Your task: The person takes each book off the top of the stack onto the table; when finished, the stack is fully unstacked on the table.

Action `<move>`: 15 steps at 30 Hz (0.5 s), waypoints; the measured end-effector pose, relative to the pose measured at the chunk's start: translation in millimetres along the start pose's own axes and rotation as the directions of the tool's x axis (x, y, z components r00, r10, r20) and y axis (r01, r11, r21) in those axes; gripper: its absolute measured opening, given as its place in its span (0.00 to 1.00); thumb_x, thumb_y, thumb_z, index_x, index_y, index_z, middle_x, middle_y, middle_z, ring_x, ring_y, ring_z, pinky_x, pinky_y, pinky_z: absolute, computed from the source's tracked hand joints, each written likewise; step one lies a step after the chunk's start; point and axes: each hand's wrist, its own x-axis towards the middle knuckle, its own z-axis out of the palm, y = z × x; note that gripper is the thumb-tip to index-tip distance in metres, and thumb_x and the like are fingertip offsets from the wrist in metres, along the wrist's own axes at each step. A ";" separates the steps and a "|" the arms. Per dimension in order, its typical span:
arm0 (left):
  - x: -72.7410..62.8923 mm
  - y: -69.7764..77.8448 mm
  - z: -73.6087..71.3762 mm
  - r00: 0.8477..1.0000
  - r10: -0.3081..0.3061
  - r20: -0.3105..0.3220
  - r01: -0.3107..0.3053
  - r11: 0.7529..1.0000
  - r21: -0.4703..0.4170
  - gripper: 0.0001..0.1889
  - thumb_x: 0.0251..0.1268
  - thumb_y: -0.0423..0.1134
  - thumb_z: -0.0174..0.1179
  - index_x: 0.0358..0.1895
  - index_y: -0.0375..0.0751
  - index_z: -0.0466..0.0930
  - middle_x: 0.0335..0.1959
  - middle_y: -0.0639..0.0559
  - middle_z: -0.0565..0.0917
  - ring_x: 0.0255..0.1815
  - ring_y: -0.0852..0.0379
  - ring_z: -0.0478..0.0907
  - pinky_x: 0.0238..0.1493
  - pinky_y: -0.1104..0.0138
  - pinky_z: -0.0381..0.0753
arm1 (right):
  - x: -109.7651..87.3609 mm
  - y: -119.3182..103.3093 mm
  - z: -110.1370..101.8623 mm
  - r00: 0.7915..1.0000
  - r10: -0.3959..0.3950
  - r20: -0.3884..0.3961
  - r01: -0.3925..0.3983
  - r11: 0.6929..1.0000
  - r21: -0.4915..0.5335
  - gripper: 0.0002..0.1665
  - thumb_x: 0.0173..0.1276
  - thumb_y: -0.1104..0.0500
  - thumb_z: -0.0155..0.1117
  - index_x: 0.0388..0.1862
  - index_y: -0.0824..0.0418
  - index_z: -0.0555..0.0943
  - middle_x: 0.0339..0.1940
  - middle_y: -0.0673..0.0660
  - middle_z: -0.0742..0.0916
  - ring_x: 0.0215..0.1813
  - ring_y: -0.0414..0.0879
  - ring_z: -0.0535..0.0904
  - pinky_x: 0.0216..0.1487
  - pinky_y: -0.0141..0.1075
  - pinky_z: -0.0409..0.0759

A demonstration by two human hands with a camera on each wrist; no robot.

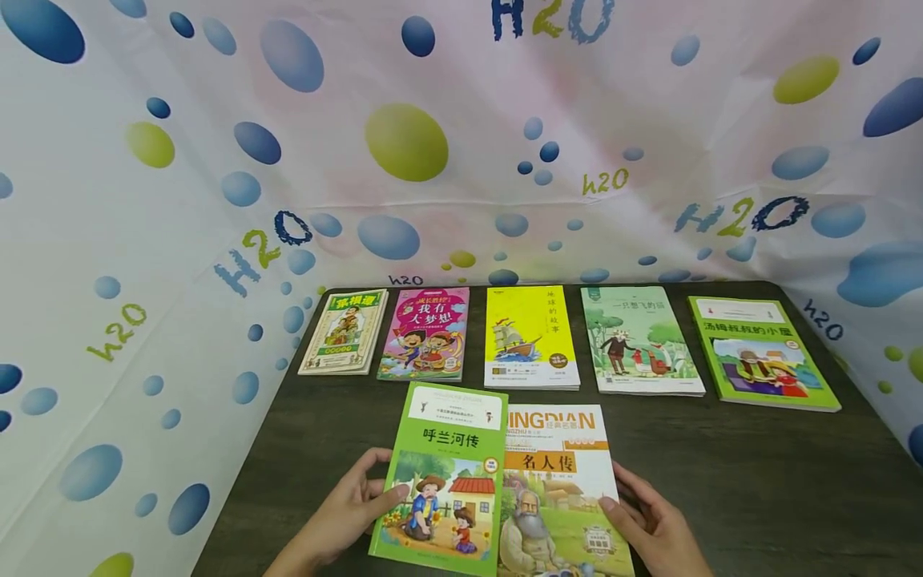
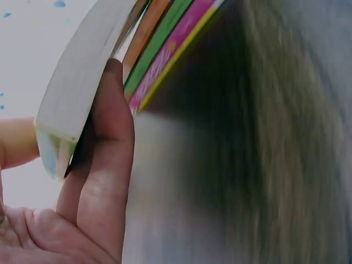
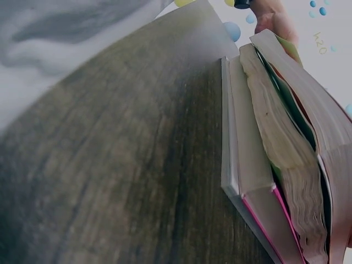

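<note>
In the head view a green paperback book (image 1: pixel 440 489), with a man and a child on its cover, lies over the left edge of a white-topped paperback book (image 1: pixel 562 497). My left hand (image 1: pixel 349 509) grips the green book, thumb on the cover and fingers beneath. My right hand (image 1: pixel 652 521) holds the white-topped book at its right edge, thumb on the cover. Below are several more books (image 3: pixel 283 143), stacked, their page edges showing in the right wrist view. In the left wrist view, coloured spines (image 2: pixel 165 55) lie beyond the left fingers (image 2: pixel 110 126).
Along the back of the dark wooden table (image 1: pixel 779 481) lies a row of books: a cream one (image 1: pixel 342 332), a pink one (image 1: pixel 424 335), a yellow one (image 1: pixel 531 336), a pale green one (image 1: pixel 642 340) and a bright green one (image 1: pixel 764 353). A bubble-patterned sheet (image 1: pixel 461 192) hangs behind.
</note>
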 end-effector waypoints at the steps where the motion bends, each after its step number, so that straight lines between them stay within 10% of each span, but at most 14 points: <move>1: -2.4 -0.4 -7.0 1.000 0.000 -0.008 0.000 1.000 0.004 0.33 0.83 0.42 0.57 0.75 0.33 0.49 0.47 0.44 0.91 0.43 0.52 0.91 0.39 0.63 0.90 | 0.0 0.3 -0.5 1.000 -0.006 0.000 0.006 1.000 0.001 0.48 0.74 0.42 0.69 0.84 0.61 0.62 0.77 0.71 0.74 0.71 0.62 0.80 0.56 0.38 0.89; 15: -40.8 -21.5 -98.6 0.971 -0.121 -0.205 0.143 0.985 0.095 0.35 0.84 0.45 0.55 0.78 0.33 0.45 0.48 0.44 0.92 0.44 0.47 0.91 0.44 0.58 0.91 | -0.4 2.7 -2.5 0.999 -0.032 0.018 0.032 0.999 0.015 0.44 0.78 0.44 0.65 0.84 0.61 0.62 0.78 0.71 0.73 0.74 0.64 0.77 0.58 0.38 0.88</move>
